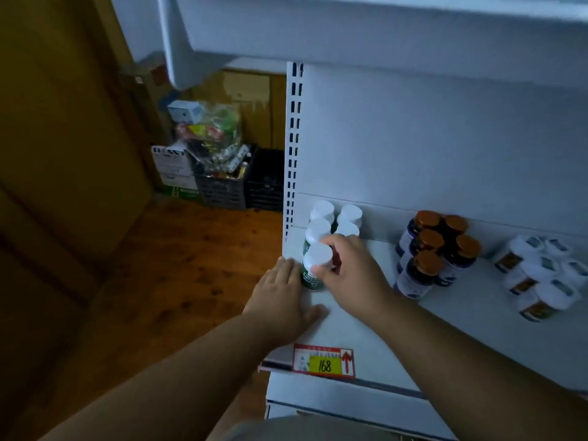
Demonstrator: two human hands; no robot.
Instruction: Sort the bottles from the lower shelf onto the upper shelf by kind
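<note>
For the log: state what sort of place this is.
Probably a small shop or its stockroom. A white slotted retail shelf carries a price tag reading 168, bottles stand grouped by kind, and crates of goods sit on the wooden floor.

A small shop, by the look of it: a white metal display shelf (366,338) on a slotted upright (294,148), a red and yellow price tag (324,361) marked 168 on its front edge, bottles (432,249) grouped by kind, and crates (241,183) of stock on the wooden floor (191,265).
</note>
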